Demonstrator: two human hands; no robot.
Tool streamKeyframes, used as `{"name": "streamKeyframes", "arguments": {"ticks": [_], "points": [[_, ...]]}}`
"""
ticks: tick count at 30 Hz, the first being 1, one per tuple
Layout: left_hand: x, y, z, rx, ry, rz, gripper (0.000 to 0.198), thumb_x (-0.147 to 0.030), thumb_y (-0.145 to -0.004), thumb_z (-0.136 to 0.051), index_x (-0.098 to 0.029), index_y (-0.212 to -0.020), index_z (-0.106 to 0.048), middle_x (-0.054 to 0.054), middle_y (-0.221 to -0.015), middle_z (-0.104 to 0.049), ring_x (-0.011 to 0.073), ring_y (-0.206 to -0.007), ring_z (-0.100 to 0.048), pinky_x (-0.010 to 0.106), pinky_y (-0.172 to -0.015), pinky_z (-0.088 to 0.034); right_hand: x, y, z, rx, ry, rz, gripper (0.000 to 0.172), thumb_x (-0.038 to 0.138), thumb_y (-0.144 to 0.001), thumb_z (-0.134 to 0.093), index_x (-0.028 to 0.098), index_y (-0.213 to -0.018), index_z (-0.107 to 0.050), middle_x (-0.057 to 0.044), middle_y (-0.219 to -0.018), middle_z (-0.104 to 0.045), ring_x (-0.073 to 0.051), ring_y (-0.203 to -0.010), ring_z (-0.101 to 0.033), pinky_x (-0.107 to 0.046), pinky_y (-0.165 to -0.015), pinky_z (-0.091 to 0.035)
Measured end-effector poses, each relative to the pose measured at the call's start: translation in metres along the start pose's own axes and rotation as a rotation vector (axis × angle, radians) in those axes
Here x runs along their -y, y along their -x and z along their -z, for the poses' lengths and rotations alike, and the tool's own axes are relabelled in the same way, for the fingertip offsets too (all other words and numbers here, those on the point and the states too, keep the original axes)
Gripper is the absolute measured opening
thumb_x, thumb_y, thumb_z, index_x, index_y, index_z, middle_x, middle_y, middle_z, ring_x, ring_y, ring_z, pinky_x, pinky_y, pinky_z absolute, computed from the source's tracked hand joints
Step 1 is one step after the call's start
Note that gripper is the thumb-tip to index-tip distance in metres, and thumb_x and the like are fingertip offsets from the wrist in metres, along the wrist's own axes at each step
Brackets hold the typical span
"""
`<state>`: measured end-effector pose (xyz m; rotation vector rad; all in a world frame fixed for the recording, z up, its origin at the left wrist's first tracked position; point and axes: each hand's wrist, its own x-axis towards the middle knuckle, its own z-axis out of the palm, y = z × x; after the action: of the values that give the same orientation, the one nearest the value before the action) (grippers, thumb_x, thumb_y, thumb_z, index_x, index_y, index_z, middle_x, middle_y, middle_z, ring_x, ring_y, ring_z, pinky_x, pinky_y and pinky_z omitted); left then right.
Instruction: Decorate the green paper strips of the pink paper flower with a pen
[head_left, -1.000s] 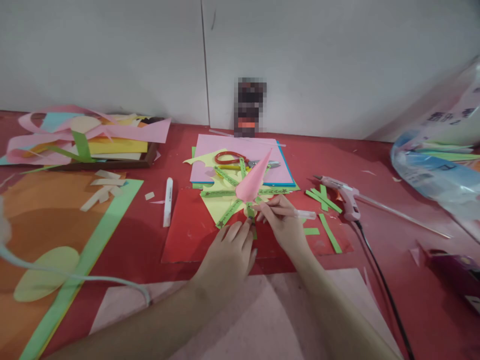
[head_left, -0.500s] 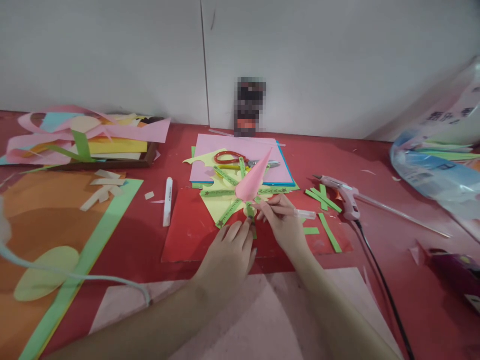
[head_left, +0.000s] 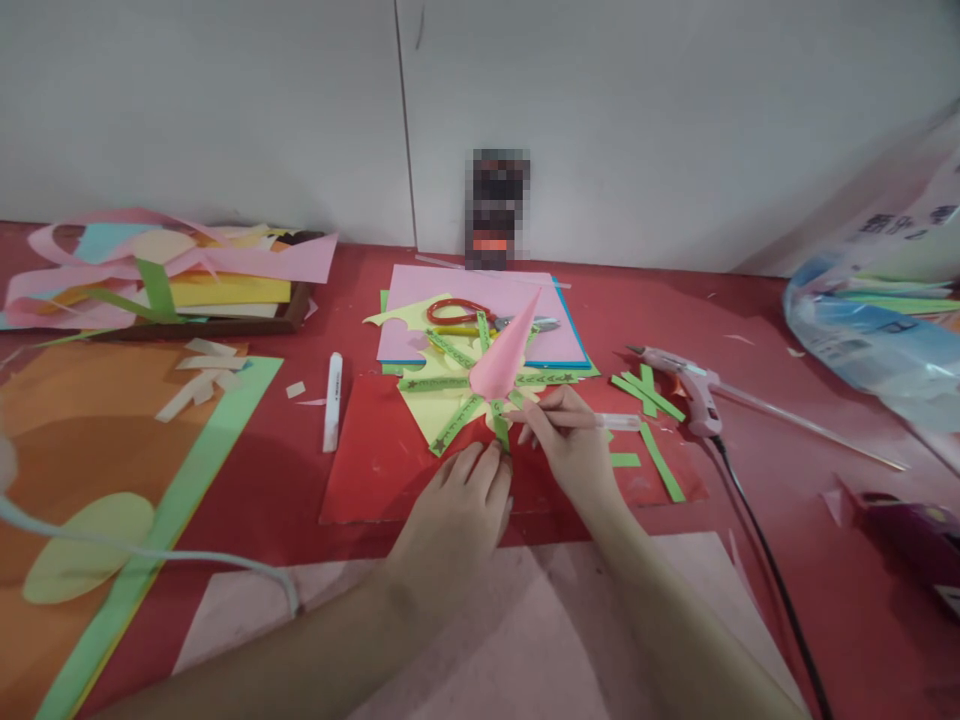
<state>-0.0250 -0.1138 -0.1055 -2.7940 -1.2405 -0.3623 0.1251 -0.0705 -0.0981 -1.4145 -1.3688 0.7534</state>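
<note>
My right hand (head_left: 571,442) pinches a thin clear pen (head_left: 611,422), its tip at a green paper strip (head_left: 500,430) under a pink paper cone (head_left: 504,356). Fingers together, my left hand (head_left: 457,510) lies flat on the red paper sheet (head_left: 367,470) and presses down that strip's near end. The cone stands on a yellow cut-out (head_left: 435,405) with several green strips fanning out from it.
Red-handled scissors (head_left: 480,318) lie on a pink sheet (head_left: 559,335) behind the cone. A white marker (head_left: 332,400) lies left, a pink glue gun (head_left: 686,385) with black cord right. Loose green strips (head_left: 649,395), a tray of paper scraps (head_left: 180,280), a plastic bag (head_left: 877,340).
The view has shifted slightly. My hands stay at the green strip, and the pen sits a little further right in my right hand.
</note>
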Motion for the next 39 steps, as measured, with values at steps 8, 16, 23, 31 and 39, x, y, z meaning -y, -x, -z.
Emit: {"name": "streamKeyframes", "arguments": {"ticks": [8, 16, 23, 31, 39], "points": [[0.0016, -0.0009, 0.0001, -0.019, 0.006, -0.006, 0.032, -0.016, -0.088, -0.041, -0.007, -0.117, -0.052, 0.010, -0.113, -0.058, 0.0248, -0.108, -0.050, 0.037, -0.091, -0.043, -0.0012, 0.0000, -0.0001, 0.025, 0.004, 0.032, 0.021, 0.031, -0.081, -0.056, 0.021, -0.064, -0.052, 0.002, -0.057, -0.058, -0.012, -0.053, -0.058, -0.024, -0.053, -0.046], [0.0013, -0.0009, 0.0005, -0.025, 0.002, -0.008, 0.033, -0.016, -0.088, -0.042, -0.007, -0.117, -0.052, 0.011, -0.114, -0.058, 0.0253, -0.108, -0.049, 0.037, -0.090, -0.043, 0.0001, 0.0002, 0.0005, 0.013, 0.023, -0.017, 0.022, 0.030, -0.081, -0.056, 0.022, -0.063, -0.047, 0.002, -0.054, -0.060, -0.012, -0.048, -0.054, -0.024, -0.049, -0.043], [0.0029, -0.0008, -0.0002, -0.020, -0.013, -0.020, 0.034, -0.015, -0.087, -0.042, -0.007, -0.119, -0.051, 0.010, -0.114, -0.057, 0.0255, -0.107, -0.049, 0.037, -0.090, -0.043, -0.0020, -0.0001, 0.0003, 0.001, 0.006, -0.006, 0.023, 0.030, -0.081, -0.056, 0.022, -0.063, -0.045, 0.003, -0.052, -0.059, -0.012, -0.048, -0.057, -0.023, -0.048, -0.042], [0.0023, -0.0007, -0.0019, -0.018, 0.004, -0.014, 0.033, -0.016, -0.087, -0.042, -0.007, -0.118, -0.052, 0.010, -0.114, -0.058, 0.0250, -0.108, -0.050, 0.037, -0.091, -0.043, -0.0002, 0.0008, 0.0002, -0.008, 0.017, 0.003, 0.025, 0.033, -0.081, -0.055, 0.022, -0.062, -0.044, 0.003, -0.050, -0.059, -0.013, -0.047, -0.056, -0.025, -0.048, -0.042], [0.0028, -0.0001, -0.0005, -0.036, 0.011, -0.014, 0.033, -0.015, -0.087, -0.041, -0.007, -0.117, -0.052, 0.010, -0.112, -0.059, 0.0250, -0.107, -0.050, 0.037, -0.091, -0.042, -0.0001, 0.0014, 0.0000, -0.014, 0.037, -0.032, 0.026, 0.036, -0.081, -0.055, 0.023, -0.062, -0.043, 0.003, -0.051, -0.061, -0.013, -0.046, -0.057, -0.025, -0.047, -0.042]]}}
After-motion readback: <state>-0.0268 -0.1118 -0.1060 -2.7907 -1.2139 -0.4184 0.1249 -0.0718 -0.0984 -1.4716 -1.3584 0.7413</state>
